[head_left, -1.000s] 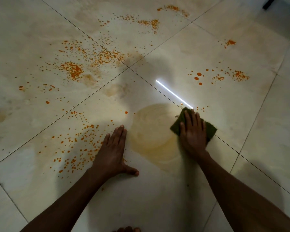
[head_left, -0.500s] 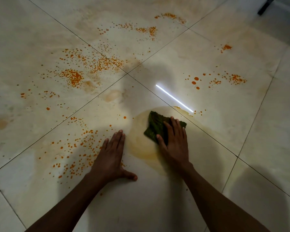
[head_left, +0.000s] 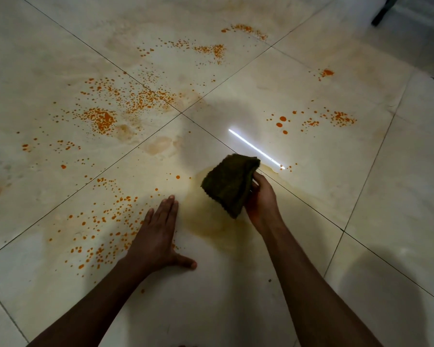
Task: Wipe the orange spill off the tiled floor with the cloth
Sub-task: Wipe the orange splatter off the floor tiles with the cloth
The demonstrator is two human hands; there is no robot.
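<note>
My right hand (head_left: pixel 262 199) grips a folded dark green cloth (head_left: pixel 229 182) by its right edge and holds it lifted off the floor, tilted up. Under it lies a pale yellowish smear (head_left: pixel 206 216) on the cream tiled floor (head_left: pixel 236 296). My left hand (head_left: pixel 158 236) rests flat on the floor with straight fingers and the thumb out to the right. Orange spill droplets (head_left: pixel 103 229) scatter just left of that hand. A denser orange patch (head_left: pixel 100 118) lies at the upper left, and more drops (head_left: pixel 336 118) at the right.
Further orange specks (head_left: pixel 211 50) and a small blot (head_left: pixel 326 72) sit at the far side. A bright streak of reflected light (head_left: pixel 256 149) crosses the tile near the cloth. A dark furniture leg (head_left: pixel 383 10) stands at the top right. Dark grout lines cross near the middle.
My right hand slid the cloth leftward over the wet smear, then picked it up; the cloth now hangs off the floor. My left hand has stayed planted.
</note>
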